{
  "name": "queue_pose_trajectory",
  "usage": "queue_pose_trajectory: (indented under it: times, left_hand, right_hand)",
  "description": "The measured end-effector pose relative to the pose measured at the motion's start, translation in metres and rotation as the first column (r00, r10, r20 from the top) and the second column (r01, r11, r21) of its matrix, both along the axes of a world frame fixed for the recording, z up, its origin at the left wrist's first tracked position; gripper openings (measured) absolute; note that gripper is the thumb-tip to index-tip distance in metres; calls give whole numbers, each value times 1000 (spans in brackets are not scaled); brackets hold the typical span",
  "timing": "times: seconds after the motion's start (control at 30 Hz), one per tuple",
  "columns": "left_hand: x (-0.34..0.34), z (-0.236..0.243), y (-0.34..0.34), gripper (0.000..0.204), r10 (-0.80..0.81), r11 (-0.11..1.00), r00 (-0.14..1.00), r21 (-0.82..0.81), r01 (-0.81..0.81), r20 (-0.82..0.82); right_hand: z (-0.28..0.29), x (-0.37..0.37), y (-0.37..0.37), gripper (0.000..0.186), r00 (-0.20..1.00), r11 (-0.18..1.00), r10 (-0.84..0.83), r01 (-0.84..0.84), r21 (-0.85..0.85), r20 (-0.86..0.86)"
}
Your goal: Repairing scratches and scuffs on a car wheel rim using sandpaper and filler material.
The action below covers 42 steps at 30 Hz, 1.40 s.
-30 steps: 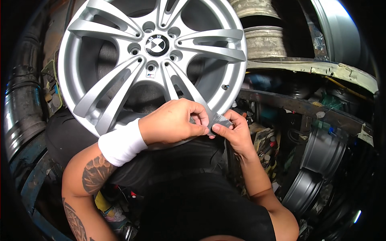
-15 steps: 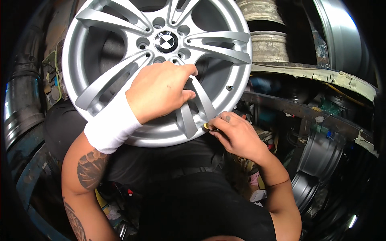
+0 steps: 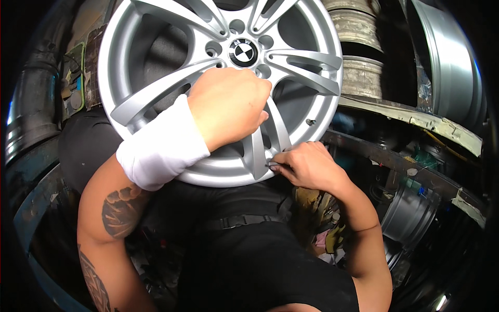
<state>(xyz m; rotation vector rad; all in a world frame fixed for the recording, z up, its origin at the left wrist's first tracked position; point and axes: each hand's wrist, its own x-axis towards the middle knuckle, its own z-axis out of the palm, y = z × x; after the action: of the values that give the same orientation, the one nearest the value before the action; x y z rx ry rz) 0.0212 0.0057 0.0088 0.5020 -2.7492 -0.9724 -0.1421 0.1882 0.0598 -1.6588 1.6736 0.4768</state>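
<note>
A silver alloy wheel (image 3: 150, 96) with split spokes lies face up before me, its round black-and-white centre cap (image 3: 243, 52) at the hub. My left hand (image 3: 228, 106), with a white wristband (image 3: 163, 143) behind it, is closed over a lower spoke just below the hub; most of its fingertips are hidden. At the near rim, my right hand (image 3: 310, 165) pinches a small thin folded piece (image 3: 272, 164) against the foot of that spoke. The piece looks like sandpaper, but only its edge shows.
A valve stem (image 3: 311, 122) sticks up from the wheel's right side. Stacked worn wheels (image 3: 356, 75) and a large silver rim (image 3: 452, 67) stand on a shelf at the right. Another rim (image 3: 410, 216) sits lower right. Dark metal cylinders (image 3: 34, 99) line the left.
In my view, the wheel and both hands have shifted slightly right. The right hand's folded piece showed a yellow face before and now shows a grey edge. The left hand stays on the spoke.
</note>
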Motion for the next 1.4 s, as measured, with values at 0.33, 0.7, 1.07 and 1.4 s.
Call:
queue_pose_trajectory:
  times: [0.33,0.7,1.07,1.4]
  left_hand:
    - [4,1,0,31,-39,999,999,-17,39,31]
    - [3,-3,1,33,-71,997,995,28,69,74]
    - [3,-5,-1,34,-120,992,977,46,113,175]
    - [6,-3,1,37,-132,989,979,86,119,158]
  right_hand:
    - [-13,-6,10,25,992,992,63,-50,-120,109]
    - [-16,-11,13,32,978,974,207,-203,-103,21]
    - [-9,-5,13,37,911,915,389,-399,-53,-136]
    - [-9,-5,0,34,922,922,386,-386,-28,2]
